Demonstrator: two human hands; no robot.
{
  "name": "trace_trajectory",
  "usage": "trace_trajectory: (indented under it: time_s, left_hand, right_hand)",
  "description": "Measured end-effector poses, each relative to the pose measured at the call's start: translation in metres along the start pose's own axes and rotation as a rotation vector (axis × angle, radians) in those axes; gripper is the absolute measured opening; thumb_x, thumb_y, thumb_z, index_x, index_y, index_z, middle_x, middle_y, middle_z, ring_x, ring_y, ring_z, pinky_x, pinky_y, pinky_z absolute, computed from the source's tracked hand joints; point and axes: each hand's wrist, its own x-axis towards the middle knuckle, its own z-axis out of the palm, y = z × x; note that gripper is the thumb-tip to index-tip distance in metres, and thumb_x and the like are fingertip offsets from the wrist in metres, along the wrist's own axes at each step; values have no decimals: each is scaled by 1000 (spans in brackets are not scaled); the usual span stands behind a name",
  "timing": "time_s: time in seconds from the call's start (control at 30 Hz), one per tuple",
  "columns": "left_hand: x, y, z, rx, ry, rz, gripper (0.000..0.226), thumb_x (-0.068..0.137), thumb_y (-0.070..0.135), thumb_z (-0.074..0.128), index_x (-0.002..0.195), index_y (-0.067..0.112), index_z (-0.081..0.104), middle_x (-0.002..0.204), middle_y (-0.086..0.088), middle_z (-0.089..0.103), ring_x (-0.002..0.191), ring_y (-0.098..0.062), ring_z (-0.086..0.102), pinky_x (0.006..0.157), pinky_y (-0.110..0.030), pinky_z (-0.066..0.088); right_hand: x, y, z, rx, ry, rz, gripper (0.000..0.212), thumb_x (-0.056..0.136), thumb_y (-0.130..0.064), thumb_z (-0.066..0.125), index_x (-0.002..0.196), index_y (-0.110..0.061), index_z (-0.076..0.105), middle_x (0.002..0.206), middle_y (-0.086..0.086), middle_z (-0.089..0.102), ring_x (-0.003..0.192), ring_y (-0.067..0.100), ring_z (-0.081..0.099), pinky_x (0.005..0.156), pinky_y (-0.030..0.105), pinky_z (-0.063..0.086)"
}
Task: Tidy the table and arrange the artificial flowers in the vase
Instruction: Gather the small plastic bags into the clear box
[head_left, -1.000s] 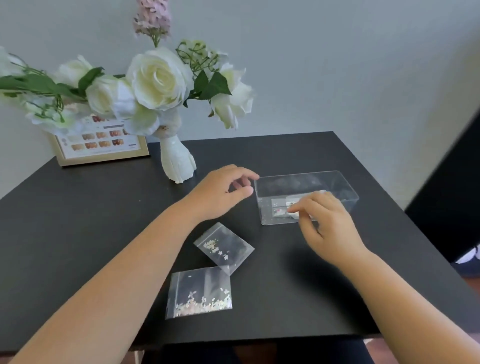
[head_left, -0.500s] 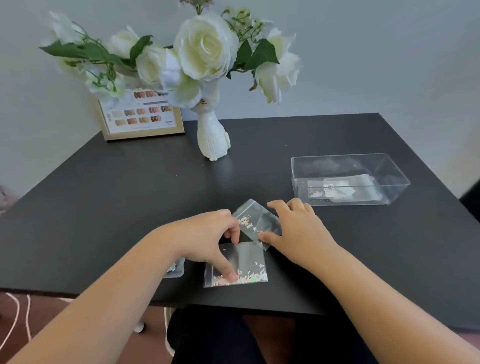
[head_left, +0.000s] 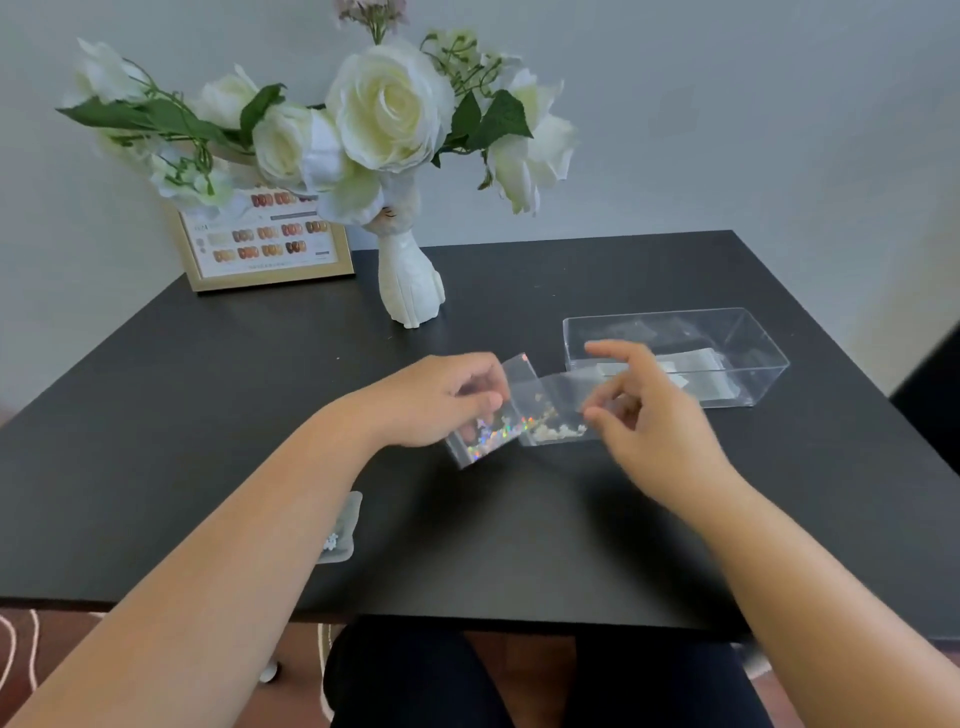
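Left hand pinches a clear bag of glitter above the black table. Right hand grips a second bag at its edge, blurred; hold loose, index finger raised. Clear box just beyond. White flowers stand in the white vase, rear of table.

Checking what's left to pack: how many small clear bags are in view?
4, maybe more hidden: one in the left hand, one pinched by the right hand, one half under the left forearm, at least one in the clear box.
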Motion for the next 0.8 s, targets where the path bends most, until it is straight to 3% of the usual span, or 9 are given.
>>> trace_trajectory:
  time_s: [0.13, 0.23, 0.37, 0.5, 0.57, 0.67, 0.73, 0.8]
  left_hand:
    - [29, 29, 1, 62, 84, 153, 14, 100, 28, 48, 97, 31, 61, 89, 12, 70, 77, 0, 67, 74, -28, 51]
    - [55, 52, 9, 122, 240, 320, 14, 98, 25, 55, 98, 29, 68, 92, 13, 67, 84, -3, 61, 72, -21, 47]
    - [88, 78, 10, 102, 384, 416, 15, 96, 22, 59, 102, 27, 72, 93, 7, 65, 84, -7, 59, 76, -21, 48]
    - [118, 88, 12, 183, 287, 336, 18, 95, 29, 59, 111, 34, 65, 93, 15, 66, 94, -9, 61, 94, -41, 47]
    - [129, 89, 19, 235, 194, 271, 22, 94, 34, 59, 116, 40, 59, 89, 16, 66, 99, -10, 60, 102, -45, 38]
    - [135, 79, 27, 278, 120, 206, 24, 94, 37, 58, 118, 42, 56, 92, 16, 66, 101, -11, 56, 101, -45, 32]
    - [138, 76, 31, 320, 120, 196, 27, 95, 39, 57, 122, 40, 57, 107, 15, 63, 110, -14, 53, 100, -45, 34]
    - [138, 72, 33, 345, 159, 218, 30, 95, 40, 56, 125, 36, 58, 124, 9, 55, 118, -18, 49, 100, -46, 38]
  right_hand:
    - [21, 12, -46, 54, 206, -32, 31, 87, -13, 66, 92, -43, 66, 78, -22, 65, 61, 1, 51, 61, 6, 41]
    - [36, 25, -78, 132, 344, 0, 24, 85, -22, 67, 91, -45, 70, 78, -18, 67, 62, 2, 48, 62, 11, 43]
    - [46, 45, -95, 231, 488, 124, 20, 84, -23, 66, 90, -42, 71, 83, -19, 74, 80, 6, 66, 71, 24, 49]
    - [42, 64, -91, 293, 496, 246, 18, 79, -26, 70, 84, -44, 71, 86, -15, 75, 86, 2, 69, 72, 20, 50]
    - [40, 73, -92, 298, 496, 323, 16, 76, -27, 72, 82, -42, 72, 83, -16, 74, 84, 3, 68, 80, 30, 54]
    - [41, 76, -88, 264, 458, 398, 14, 76, -28, 70, 87, -36, 72, 84, -17, 74, 89, 11, 68, 99, 47, 46]
    - [42, 74, -90, 303, 475, 399, 13, 77, -24, 70, 86, -32, 73, 86, -12, 75, 92, 13, 69, 99, 43, 46]
    - [44, 72, -95, 409, 514, 382, 15, 76, -18, 73, 82, -31, 74, 86, -8, 76, 89, 10, 70, 86, 29, 53]
